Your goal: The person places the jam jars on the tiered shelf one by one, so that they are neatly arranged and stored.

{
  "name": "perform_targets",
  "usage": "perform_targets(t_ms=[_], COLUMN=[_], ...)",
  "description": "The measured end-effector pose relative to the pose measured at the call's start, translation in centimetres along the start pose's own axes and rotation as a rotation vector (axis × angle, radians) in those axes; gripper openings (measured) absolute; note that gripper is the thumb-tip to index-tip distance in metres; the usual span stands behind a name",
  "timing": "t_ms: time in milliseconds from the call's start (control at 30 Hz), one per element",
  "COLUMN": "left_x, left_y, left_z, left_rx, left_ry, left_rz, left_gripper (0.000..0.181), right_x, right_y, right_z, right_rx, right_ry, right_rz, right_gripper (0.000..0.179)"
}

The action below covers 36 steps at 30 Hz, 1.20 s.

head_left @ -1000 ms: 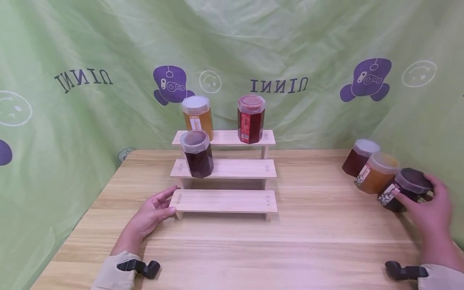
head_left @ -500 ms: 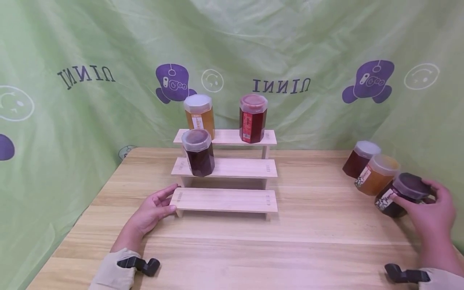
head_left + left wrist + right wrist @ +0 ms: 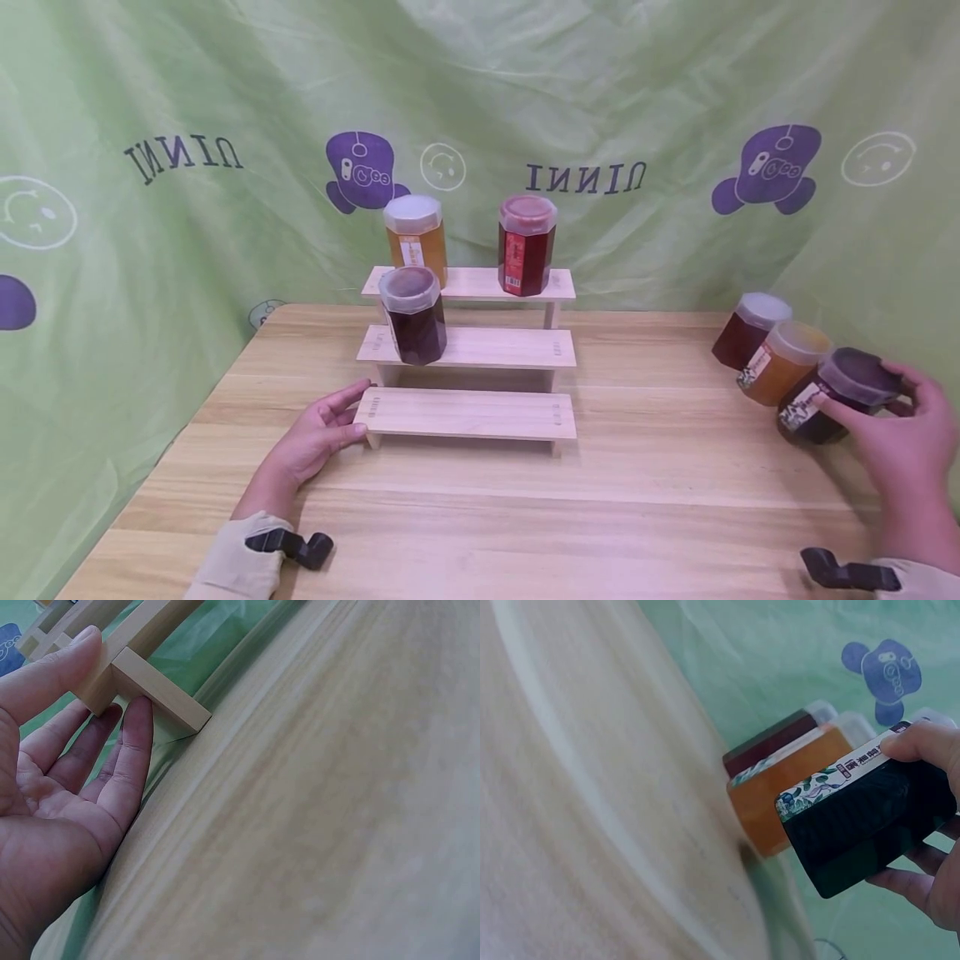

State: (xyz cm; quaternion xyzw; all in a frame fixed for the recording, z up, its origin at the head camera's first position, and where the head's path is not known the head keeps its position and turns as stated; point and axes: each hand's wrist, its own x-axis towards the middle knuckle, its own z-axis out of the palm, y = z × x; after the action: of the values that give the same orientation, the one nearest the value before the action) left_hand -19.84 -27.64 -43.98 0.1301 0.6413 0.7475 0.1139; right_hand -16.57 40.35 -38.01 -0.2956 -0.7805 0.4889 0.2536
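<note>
My right hand grips a dark jar with a clear lid at the table's right side, thumb on its label and fingers round the far side. In the right wrist view the jar is tilted and its base looks raised off the table. My left hand holds the left end of the lowest step of a three-step wooden stand, thumb at the front edge and fingers behind. Another dark jar stands on the middle step. An amber jar and a red jar stand on the top step.
Beside the held jar stand an amber jar and a dark red jar, close together. A green printed cloth hangs behind and at both sides of the wooden table.
The dark jar in my right hand dipped slightly toward me, then rose and tipped a little. My left hand keeps its place on the stand. The head view has shifted slightly.
</note>
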Motion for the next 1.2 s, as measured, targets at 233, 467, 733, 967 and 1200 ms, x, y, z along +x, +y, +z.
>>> perform_targets(t_ms=[233, 467, 733, 967, 1200], left_x=[0.0, 0.0, 0.0, 0.0, 0.0], left_y=[-0.1, -0.1, 0.1, 0.1, 0.0], left_z=[0.2, 0.1, 0.1, 0.1, 0.1], left_rx=[0.002, 0.005, 0.006, 0.004, -0.007], left_ry=[0.009, 0.006, 0.005, -0.004, -0.011], left_rz=[-0.018, -0.01, -0.004, 0.004, 0.009], left_gripper=[0.079, 0.079, 0.078, 0.077, 0.077], right_x=[-0.5, -1.2, -1.9, -2.5, -3.4], right_y=[-1.0, -2.0, -3.0, -3.7, -4.4], right_z=[-0.1, -0.1, 0.2, 0.8, 1.3], right_rx=[0.003, 0.045, 0.078, 0.107, 0.068], right_ry=[-0.014, -0.023, -0.041, -0.083, -0.126], right_rz=[-0.042, -0.099, -0.129, -0.148, -0.159], right_gripper=[0.089, 0.088, 0.085, 0.085, 0.088])
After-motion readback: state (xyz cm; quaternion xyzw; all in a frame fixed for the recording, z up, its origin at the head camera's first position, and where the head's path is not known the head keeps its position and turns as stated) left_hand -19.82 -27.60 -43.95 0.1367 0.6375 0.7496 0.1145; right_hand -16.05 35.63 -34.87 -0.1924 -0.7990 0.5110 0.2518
